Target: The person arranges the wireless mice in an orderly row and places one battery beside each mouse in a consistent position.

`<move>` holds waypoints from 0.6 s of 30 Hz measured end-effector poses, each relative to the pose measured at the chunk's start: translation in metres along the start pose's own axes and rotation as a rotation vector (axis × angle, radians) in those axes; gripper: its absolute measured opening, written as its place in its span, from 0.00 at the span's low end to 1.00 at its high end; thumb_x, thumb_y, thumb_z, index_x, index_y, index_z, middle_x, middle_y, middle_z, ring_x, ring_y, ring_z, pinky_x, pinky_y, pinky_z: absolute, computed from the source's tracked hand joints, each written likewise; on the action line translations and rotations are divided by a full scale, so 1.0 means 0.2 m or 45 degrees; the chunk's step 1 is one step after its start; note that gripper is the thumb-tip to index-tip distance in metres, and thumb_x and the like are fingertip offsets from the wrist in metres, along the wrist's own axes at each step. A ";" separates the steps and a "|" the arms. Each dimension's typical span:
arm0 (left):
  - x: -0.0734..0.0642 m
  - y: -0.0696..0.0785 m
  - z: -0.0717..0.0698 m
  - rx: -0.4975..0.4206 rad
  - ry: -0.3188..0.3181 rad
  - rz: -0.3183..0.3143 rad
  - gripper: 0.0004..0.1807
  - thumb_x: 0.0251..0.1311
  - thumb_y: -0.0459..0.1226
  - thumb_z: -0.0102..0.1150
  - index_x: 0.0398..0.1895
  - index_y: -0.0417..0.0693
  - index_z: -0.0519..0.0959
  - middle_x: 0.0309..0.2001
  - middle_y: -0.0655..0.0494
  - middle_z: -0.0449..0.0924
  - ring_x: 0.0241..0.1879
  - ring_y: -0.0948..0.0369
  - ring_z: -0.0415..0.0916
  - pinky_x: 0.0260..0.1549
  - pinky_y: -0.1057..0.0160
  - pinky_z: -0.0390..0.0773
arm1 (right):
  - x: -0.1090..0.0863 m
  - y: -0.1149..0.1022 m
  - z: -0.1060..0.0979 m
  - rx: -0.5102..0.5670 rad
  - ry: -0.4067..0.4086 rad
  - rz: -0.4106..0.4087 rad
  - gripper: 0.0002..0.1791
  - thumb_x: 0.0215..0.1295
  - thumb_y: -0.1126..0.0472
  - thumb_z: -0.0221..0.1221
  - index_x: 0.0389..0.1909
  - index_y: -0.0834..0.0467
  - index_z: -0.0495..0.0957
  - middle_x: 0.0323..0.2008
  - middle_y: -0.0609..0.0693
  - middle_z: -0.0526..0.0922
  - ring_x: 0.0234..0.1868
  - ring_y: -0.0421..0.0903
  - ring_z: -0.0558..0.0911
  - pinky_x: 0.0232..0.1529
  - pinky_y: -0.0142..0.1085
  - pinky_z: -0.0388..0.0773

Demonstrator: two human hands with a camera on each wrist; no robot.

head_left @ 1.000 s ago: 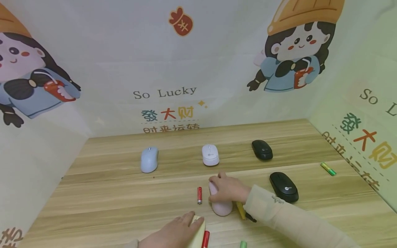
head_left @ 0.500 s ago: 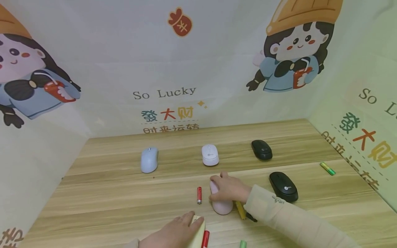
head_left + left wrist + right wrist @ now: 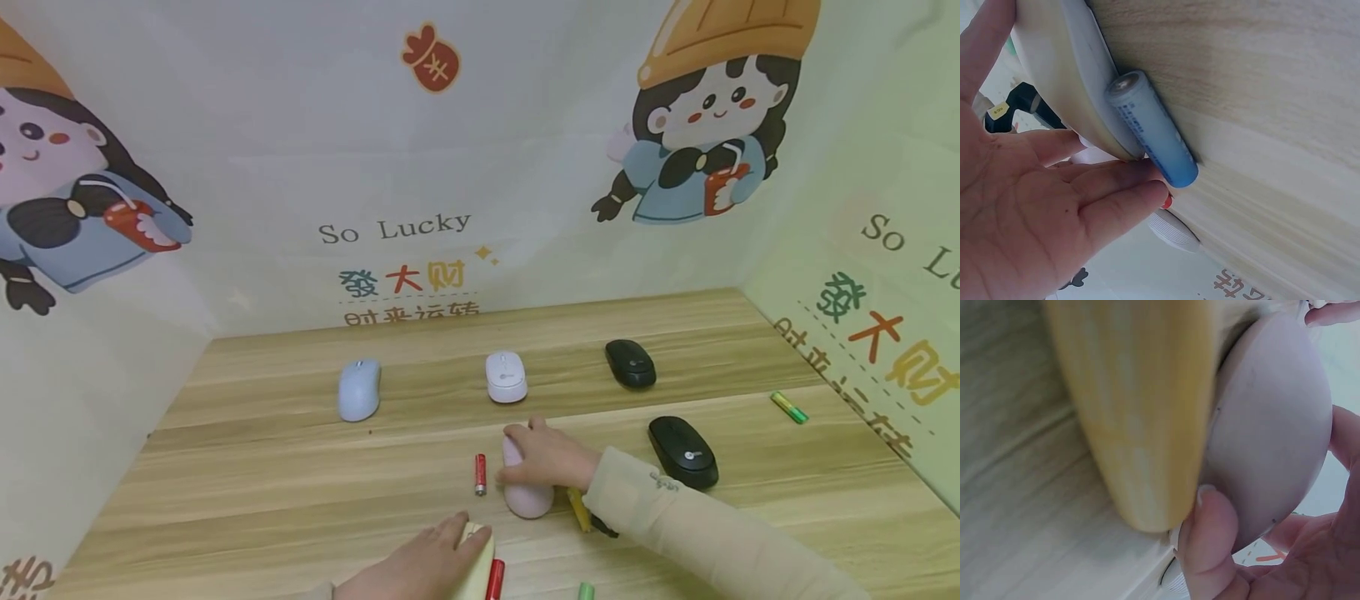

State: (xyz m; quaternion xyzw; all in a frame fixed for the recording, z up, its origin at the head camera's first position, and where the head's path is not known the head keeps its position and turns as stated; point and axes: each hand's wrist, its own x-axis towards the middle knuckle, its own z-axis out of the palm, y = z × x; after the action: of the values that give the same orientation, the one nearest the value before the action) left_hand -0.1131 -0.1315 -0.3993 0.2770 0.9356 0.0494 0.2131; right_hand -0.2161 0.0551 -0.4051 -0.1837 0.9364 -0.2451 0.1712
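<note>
My right hand (image 3: 553, 454) grips a pale pink computer mouse (image 3: 529, 500) at the near middle of the table, thumb and fingers on opposite sides. My left hand (image 3: 423, 558) lies over a pale yellow mouse (image 3: 480, 575) at the near edge of the head view, holding it between thumb and fingers. In the left wrist view a blue battery (image 3: 1154, 128) lies against the yellow mouse, close to the fingertips. Beside the pink mouse, near my right wrist, is a yellow object (image 3: 580, 510), large and blurred in the right wrist view; its kind is unclear.
Farther back stand a light blue mouse (image 3: 360, 390), a white mouse (image 3: 506, 377) and two black mice, one far (image 3: 631, 363) and one nearer (image 3: 683, 452). Red batteries (image 3: 481, 475) and green ones (image 3: 789, 407) lie about. Printed cloth walls enclose the table.
My right hand and the pink mouse have shifted slightly left, toward the red battery. The left hand stays on the yellow mouse. The head view has tilted a little.
</note>
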 end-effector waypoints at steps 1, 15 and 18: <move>0.00 0.00 0.00 -0.002 0.000 0.000 0.46 0.47 0.66 0.53 0.65 0.50 0.63 0.63 0.40 0.62 0.61 0.47 0.64 0.54 0.51 0.70 | 0.00 0.00 0.00 0.003 0.000 -0.005 0.39 0.51 0.45 0.63 0.62 0.59 0.65 0.51 0.63 0.68 0.39 0.53 0.77 0.32 0.45 0.79; -0.02 -0.01 -0.01 -0.076 0.002 0.016 0.47 0.46 0.66 0.54 0.67 0.51 0.60 0.66 0.39 0.56 0.64 0.46 0.58 0.57 0.50 0.66 | -0.02 -0.01 -0.04 -0.011 0.037 0.002 0.42 0.53 0.42 0.60 0.64 0.61 0.61 0.55 0.66 0.65 0.44 0.59 0.77 0.39 0.50 0.78; -0.03 0.00 -0.01 -0.153 0.042 0.004 0.49 0.44 0.64 0.58 0.67 0.50 0.58 0.66 0.38 0.56 0.64 0.44 0.58 0.57 0.46 0.65 | -0.04 0.04 -0.11 -0.046 0.122 0.030 0.42 0.56 0.37 0.55 0.65 0.59 0.61 0.58 0.67 0.64 0.50 0.63 0.74 0.46 0.55 0.74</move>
State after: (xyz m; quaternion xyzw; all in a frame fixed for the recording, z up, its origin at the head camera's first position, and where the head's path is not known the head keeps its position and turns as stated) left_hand -0.1103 -0.1352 -0.3954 0.2643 0.9340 0.1103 0.2138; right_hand -0.2198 0.0737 -0.3886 -0.1638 0.9499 -0.2347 0.1256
